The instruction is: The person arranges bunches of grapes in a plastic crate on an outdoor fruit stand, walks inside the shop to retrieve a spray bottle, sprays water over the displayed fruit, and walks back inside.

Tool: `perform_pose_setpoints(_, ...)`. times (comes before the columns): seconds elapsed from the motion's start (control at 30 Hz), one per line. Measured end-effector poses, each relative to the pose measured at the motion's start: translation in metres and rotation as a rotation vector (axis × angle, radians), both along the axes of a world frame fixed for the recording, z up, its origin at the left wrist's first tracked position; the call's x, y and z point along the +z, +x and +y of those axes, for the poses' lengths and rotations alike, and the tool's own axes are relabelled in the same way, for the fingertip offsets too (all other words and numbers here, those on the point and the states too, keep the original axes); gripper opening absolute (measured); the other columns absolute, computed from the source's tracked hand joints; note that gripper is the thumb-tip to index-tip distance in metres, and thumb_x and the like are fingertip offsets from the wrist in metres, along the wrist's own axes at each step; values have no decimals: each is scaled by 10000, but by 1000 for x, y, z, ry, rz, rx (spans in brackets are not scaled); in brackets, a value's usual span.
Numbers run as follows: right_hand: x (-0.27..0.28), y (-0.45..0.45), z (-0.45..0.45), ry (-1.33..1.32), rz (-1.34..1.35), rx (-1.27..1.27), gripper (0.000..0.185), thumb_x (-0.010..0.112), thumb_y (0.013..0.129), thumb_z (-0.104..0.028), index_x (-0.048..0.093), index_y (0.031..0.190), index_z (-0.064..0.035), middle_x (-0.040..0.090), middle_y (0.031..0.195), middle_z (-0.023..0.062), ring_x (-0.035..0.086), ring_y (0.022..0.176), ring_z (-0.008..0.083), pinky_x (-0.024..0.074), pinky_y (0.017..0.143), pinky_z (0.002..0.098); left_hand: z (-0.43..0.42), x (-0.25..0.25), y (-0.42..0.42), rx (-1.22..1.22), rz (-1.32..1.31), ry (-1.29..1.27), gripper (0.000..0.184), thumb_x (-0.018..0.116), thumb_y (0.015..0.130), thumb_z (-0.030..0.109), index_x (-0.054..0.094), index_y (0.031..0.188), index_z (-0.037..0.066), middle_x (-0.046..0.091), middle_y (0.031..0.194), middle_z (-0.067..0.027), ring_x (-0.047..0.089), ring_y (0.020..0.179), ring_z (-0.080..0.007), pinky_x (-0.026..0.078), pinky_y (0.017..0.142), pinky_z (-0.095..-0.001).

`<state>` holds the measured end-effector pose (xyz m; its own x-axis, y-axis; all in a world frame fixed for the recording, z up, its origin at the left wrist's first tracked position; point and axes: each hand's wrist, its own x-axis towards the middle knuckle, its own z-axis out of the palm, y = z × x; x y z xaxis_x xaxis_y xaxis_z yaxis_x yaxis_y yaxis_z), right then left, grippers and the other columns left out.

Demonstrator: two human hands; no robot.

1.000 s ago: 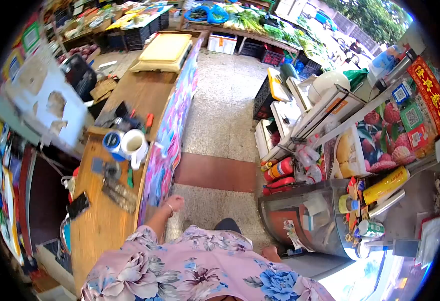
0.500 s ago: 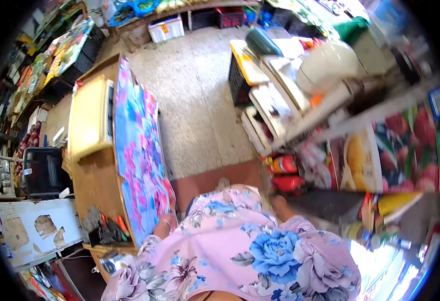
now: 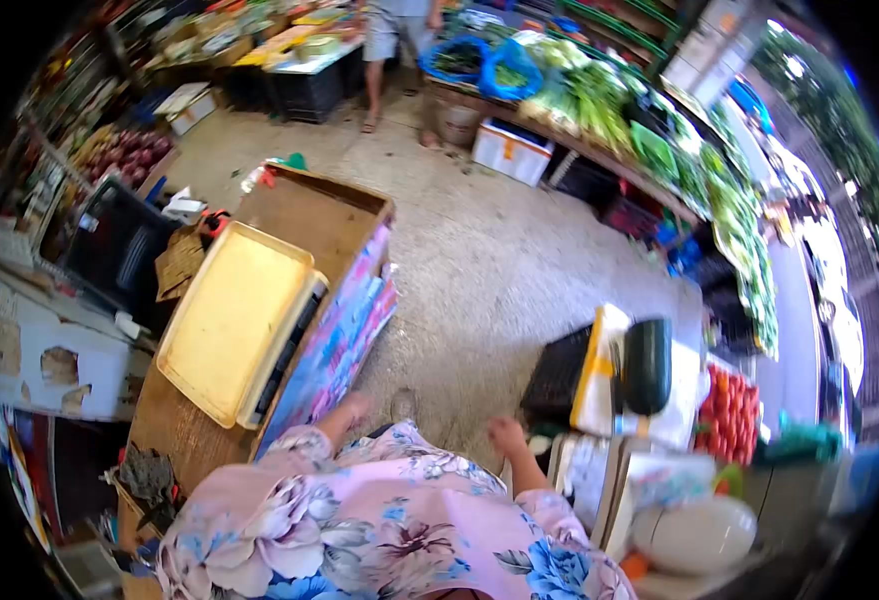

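Yellow tray points long-ways ahead and right on the tabletop, right hand half curled, left hand too blurry to tell, both empty.

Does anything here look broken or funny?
Yes, the flat white panel at the left, beside the brown wooden counter. It has ragged brown patches, as if bits of its white surface were torn away.
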<state>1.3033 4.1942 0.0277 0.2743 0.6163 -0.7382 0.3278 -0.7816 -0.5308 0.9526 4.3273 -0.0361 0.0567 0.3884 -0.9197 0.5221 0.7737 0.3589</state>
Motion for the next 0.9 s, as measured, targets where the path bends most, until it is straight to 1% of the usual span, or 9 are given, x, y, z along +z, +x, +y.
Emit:
perform_pose_setpoints(0.07, -43, 42, -17, 12, -342, 1119, 192, 495, 692, -217, 611, 726, -68, 609, 734, 124, 588, 667, 276, 458, 582, 402, 75, 51, 67, -20, -106, 213, 150, 508, 751, 226, 527, 648, 117, 408, 465, -25, 357, 362, -164, 254, 336, -325)
perform_pose_setpoints(0.3, -99, 167, 36, -272, -242, 349, 151, 550, 648, -235, 634, 667, -111, 606, 695, 103, 595, 673, 257, 465, 566, 380, 269, 19, 233, 137, -165, 295, 121, 505, 736, 178, 608, 746, 114, 536, 552, -51, 508, 461, -174, 380, 403, -349)
perform_pose_setpoints(0.37, -114, 214, 90, -234, -242, 390, 154, 556, 650, -245, 638, 678, -117, 610, 702, 95, 597, 677, 246, 467, 571, 376, 296, 4, 263, -18, -72, 309, 207, 546, 730, 154, 553, 935, 120, 513, 599, -23, 478, 490, -129, 349, 368, -272)
perform_pose_setpoints(0.57, -139, 382, 256, -77, -256, 679, 167, 575, 658, -276, 649, 709, -136, 619, 723, 68, 604, 688, 214, 474, 588, 362, 324, -46, 298, -552, 391, 502, 191, 558, 702, 145, 577, 890, 114, 528, 629, -29, 491, 513, -146, 371, 399, -282)
perform_pose_setpoints(0.73, -158, 548, 450, 38, -708, 1355, 180, 591, 664, -302, 659, 735, -151, 627, 741, 46, 610, 697, 187, 479, 601, 351, 360, -38, 335, -386, 415, 369, 188, 564, 698, 155, 587, 880, 111, 553, 685, -46, 518, 572, -176, 401, 451, -302)
perform_pose_setpoints(0.77, -198, 593, 495, 67, -816, 1298, 178, 577, 683, -273, 652, 720, -115, 626, 723, 39, 607, 660, 190, 484, 564, 352, 367, -34, 341, -305, 408, 359, 187, 566, 698, 157, 589, 878, 111, 558, 697, -49, 523, 584, -182, 406, 462, -306)
perform_pose_setpoints(0.8, -219, 624, 545, -11, -203, 542, 174, 538, 711, -226, 609, 657, -77, 586, 621, 57, 560, 537, 195, 463, 454, 344, 376, -32, 347, -231, 401, 349, 187, 567, 697, 159, 591, 876, 110, 563, 708, -52, 529, 596, -188, 412, 472, -310)
perform_pose_setpoints(0.83, -137, 586, 587, -34, 50, -132, 164, 476, 721, -159, 519, 596, -62, 498, 521, 56, 472, 442, 163, 388, 348, 314, 386, -38, 353, -184, 388, 346, 187, 569, 696, 162, 593, 874, 109, 568, 719, -55, 534, 607, -194, 418, 483, -314)
perform_pose_setpoints(0.9, -122, 574, 669, 62, 50, -131, 106, 407, 711, -118, 469, 636, -75, 459, 528, 42, 416, 423, 141, 304, 339, 287, 402, -50, 358, -122, 370, 324, 186, 571, 695, 166, 597, 870, 108, 578, 742, -62, 545, 631, -206, 430, 504, -322)
